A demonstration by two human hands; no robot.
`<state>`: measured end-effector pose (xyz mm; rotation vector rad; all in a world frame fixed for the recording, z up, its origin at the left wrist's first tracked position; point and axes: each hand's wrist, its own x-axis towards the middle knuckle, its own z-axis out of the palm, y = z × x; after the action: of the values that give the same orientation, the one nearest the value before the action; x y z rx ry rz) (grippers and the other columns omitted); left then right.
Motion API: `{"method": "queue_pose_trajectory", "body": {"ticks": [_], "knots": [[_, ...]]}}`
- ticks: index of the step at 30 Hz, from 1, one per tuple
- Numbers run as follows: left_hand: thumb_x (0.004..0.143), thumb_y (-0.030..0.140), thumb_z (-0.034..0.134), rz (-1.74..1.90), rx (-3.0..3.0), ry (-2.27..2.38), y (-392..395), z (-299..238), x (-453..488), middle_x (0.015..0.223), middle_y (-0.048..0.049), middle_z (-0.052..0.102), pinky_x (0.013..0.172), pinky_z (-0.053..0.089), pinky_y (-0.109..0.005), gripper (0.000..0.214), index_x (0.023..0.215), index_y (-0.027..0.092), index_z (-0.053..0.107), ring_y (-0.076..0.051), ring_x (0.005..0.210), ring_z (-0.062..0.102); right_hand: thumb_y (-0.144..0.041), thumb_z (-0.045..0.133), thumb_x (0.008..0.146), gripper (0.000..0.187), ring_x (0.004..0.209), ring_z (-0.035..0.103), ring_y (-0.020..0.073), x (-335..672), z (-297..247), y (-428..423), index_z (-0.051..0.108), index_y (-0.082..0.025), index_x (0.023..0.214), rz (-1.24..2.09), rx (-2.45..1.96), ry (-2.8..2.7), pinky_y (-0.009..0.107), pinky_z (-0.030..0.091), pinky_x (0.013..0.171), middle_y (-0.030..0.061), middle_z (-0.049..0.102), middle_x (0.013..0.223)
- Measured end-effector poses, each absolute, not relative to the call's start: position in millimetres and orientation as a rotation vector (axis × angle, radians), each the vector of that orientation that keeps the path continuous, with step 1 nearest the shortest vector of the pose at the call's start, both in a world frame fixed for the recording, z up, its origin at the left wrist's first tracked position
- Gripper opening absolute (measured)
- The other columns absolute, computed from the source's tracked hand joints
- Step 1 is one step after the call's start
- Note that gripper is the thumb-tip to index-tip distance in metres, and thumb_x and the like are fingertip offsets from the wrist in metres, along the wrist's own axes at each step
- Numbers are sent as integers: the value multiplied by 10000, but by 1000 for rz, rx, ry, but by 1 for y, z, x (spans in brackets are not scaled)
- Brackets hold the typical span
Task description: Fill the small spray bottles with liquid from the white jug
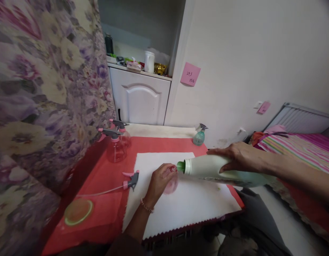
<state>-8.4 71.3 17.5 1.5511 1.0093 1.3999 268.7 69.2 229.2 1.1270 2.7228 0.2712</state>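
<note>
With my left hand [161,179] I grip the neck of a clear pink spray bottle [171,185] standing on a white cloth [199,202]. Its spray head is off. My right hand [235,158] is wrapped round a large pale green jug [207,167], tipped onto its side. The jug's green spout [181,166] meets the small bottle's mouth; whether liquid flows I cannot tell. A grey and pink spray head [131,180] with a long thin tube lies left of the cloth. Further left is a round green-rimmed lid [78,212], slightly blurred.
Two pink spray bottles with heads on, the nearer one [116,151] in front, stand at the table's left. A green spray bottle [199,138] is at the back right. A floral curtain [52,89] hangs left; a bed [300,142] stands right.
</note>
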Motion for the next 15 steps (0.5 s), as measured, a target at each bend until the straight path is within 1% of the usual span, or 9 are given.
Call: {"method": "queue_pose_trajectory", "body": {"ticks": [2,5,7,9,12,14,15], "knots": [[834,320,643,1390,1550,1006,71,18,-10,1038,-37,690,929,485,-322,197,999,219,680,-196,1020,640,-434,639,876,559,547,649,176,272,224,69,508,-246,1386,257,1143,2734,248,351,516,32,734,694],[832,324,645,1371,1550,1010,70,19,-12,1081,-43,696,940,488,-333,224,1029,227,686,-203,1040,641,-397,662,861,572,636,692,204,277,215,68,502,-250,1391,211,1188,2766,253,405,558,56,760,785],[834,333,642,1361,1553,1019,70,21,-14,1095,-47,697,945,489,-340,234,1039,230,691,-208,1042,642,-390,673,848,583,691,708,222,280,210,68,504,-258,1390,138,1237,2776,259,439,591,65,766,843],[841,345,636,1353,1560,1027,69,22,-15,1102,-54,695,953,486,-346,241,1044,227,692,-213,1046,641,-403,675,838,583,693,706,226,284,204,69,514,-272,1383,31,1311,2774,263,457,597,54,763,848],[845,358,631,1349,1570,1042,69,25,-15,1132,-65,685,985,468,-348,253,1046,216,690,-220,1085,626,-431,696,809,580,706,693,223,293,195,73,551,-291,1353,-226,1484,2802,265,476,601,34,759,862],[848,366,627,1344,1572,1057,68,26,-15,1148,-70,681,1000,458,-346,264,1051,208,687,-224,1109,616,-452,715,783,622,616,649,184,302,188,78,554,-281,1358,-487,1669,2802,245,461,530,29,749,861],[853,373,621,1340,1571,1066,68,26,-16,1151,-72,681,1003,456,-345,271,1054,203,685,-225,1113,615,-458,720,773,653,548,603,155,306,184,81,541,-269,1372,-637,1774,2787,232,436,476,25,738,843]]}}
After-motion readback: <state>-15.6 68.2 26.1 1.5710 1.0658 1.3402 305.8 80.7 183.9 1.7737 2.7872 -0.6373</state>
